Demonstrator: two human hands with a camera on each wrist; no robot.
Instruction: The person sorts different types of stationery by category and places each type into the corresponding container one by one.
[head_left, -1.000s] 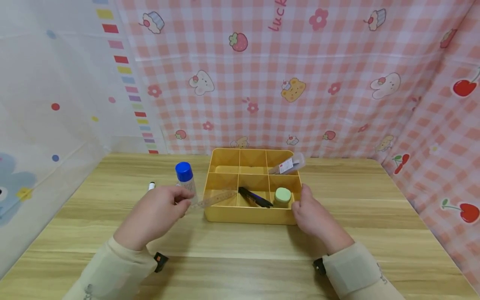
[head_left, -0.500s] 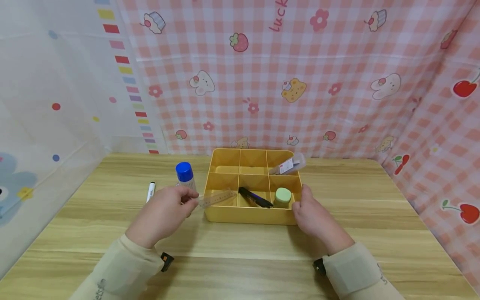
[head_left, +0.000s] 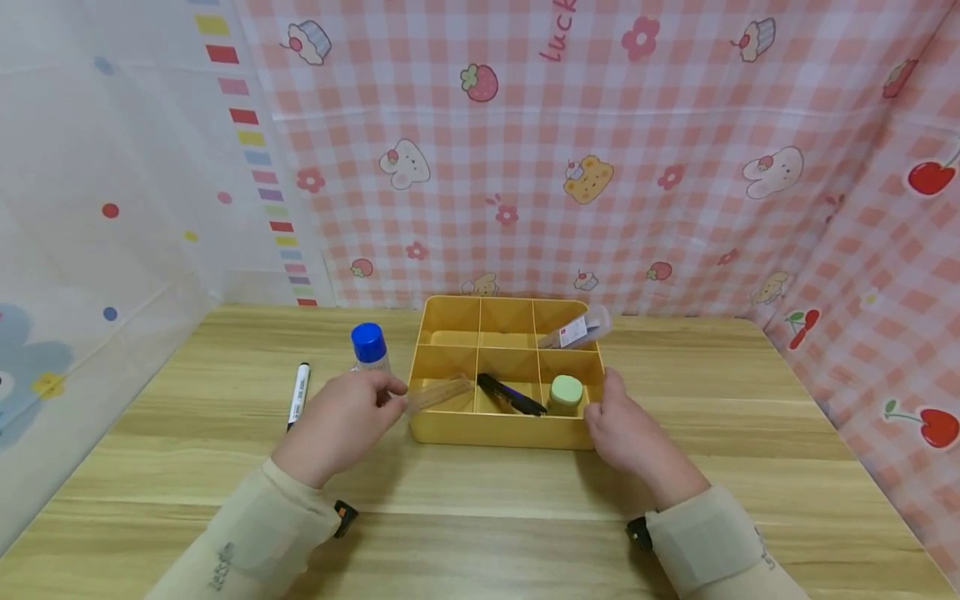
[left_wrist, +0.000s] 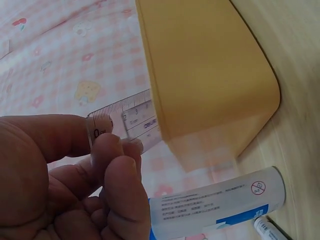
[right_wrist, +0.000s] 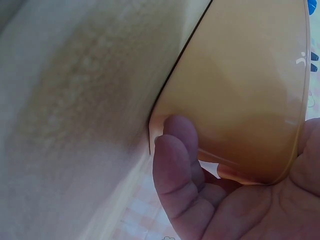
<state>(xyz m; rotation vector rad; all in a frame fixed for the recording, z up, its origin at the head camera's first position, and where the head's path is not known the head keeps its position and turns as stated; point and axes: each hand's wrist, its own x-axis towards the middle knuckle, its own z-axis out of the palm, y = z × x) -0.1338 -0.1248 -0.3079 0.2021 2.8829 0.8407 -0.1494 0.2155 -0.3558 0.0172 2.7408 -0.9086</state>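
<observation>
My left hand (head_left: 345, 423) pinches one end of a clear plastic ruler (left_wrist: 136, 116) between thumb and fingers. The ruler's other end reaches over the left wall of a yellow organizer box (head_left: 495, 431), above its front-left compartment. At the box's front right corner, my right hand (head_left: 633, 433) grips the side, thumb near the rim and fingers curled around the corner in the right wrist view. A slim black pen-like item (head_left: 510, 395) leans in the front middle compartment. A small pale-green-topped container (head_left: 566, 391) sits in the front right one.
A clear plastic case (head_left: 585, 327) with a label sticks out of the back right compartment. Just behind my left hand stands a blue-capped bottle (head_left: 369, 343). A white marker with a black end (head_left: 299, 392) lies farther left. Patterned cloth (head_left: 525, 167) hangs behind the table.
My left hand has moved right, carrying the ruler farther over the box's front-left compartment. More of the marker shows beside it. The right hand and the box have stayed in place.
</observation>
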